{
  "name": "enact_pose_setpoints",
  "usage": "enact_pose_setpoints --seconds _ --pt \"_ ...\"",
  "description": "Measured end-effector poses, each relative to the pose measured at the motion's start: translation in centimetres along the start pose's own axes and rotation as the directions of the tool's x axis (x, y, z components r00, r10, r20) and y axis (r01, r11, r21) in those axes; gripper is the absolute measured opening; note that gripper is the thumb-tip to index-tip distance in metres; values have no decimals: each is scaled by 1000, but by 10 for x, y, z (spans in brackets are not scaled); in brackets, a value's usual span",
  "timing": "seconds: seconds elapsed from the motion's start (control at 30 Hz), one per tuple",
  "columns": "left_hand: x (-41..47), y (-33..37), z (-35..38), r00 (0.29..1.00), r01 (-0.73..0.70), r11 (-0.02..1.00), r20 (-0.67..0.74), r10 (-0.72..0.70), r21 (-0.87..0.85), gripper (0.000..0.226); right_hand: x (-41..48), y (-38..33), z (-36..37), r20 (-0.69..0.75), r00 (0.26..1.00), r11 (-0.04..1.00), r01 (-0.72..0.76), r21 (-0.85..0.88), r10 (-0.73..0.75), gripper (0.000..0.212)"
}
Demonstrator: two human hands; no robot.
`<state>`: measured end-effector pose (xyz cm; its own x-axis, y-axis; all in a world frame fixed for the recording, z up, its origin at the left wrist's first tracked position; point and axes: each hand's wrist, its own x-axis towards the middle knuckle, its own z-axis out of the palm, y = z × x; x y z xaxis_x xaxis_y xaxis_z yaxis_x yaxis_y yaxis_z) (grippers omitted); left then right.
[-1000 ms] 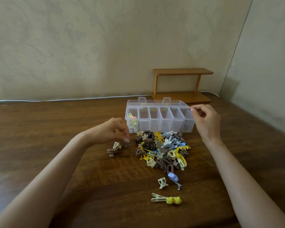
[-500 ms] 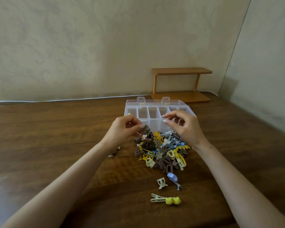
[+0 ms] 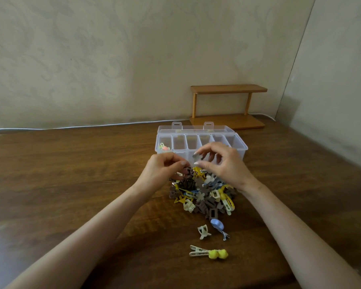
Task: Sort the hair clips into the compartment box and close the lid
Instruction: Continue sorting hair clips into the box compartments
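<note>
**Sorting barely begun: one compartment in use, lid open**

I see the compartment box (image 3: 201, 152) toward the table's (image 3: 71, 184) far edge, its lid (image 3: 196, 128) lying open behind. Only the left-end compartment holds anything, a pink-and-green clip (image 3: 163, 147). The pile of hair clips (image 3: 202, 195) sits just in front of the box, with three loose clips (image 3: 208, 253) nearer the near edge. My right hand (image 3: 225, 165) pinches a small grey clip (image 3: 195, 157) over the box's front wall. My left hand (image 3: 163, 173) curls at a brown clip (image 3: 187, 171), but I cannot tell if it grips. I judge nearly everything is left to do.
</note>
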<state>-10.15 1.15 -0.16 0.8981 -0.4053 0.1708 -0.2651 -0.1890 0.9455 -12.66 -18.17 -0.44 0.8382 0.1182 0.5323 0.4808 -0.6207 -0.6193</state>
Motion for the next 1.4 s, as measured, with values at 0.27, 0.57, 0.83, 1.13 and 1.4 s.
enact_pose_setpoints --seconds 0.27,0.57,0.83,1.13,1.4 --pt "0 -3 2 999 13 996 33 -16 83 12 3 46 -42 -597 799 892 -316 -324 66 26" --pt "0 -4 4 1000 -12 986 22 9 165 10 1 57 -44 -539 819 874 -396 -283 197 25" --pt "-3 -2 11 983 -181 888 47 178 422 9 3 36 -38 -525 847 969 -189 -156 81 14" --pt "-4 3 41 908 -406 667 198 368 624 14 9 25 -38 -361 928 984 -143 -109 95 11" --pt "15 12 85 904 -424 418 348 248 803 48 -16 39 -36 -380 916 972 -192 -134 129 11"
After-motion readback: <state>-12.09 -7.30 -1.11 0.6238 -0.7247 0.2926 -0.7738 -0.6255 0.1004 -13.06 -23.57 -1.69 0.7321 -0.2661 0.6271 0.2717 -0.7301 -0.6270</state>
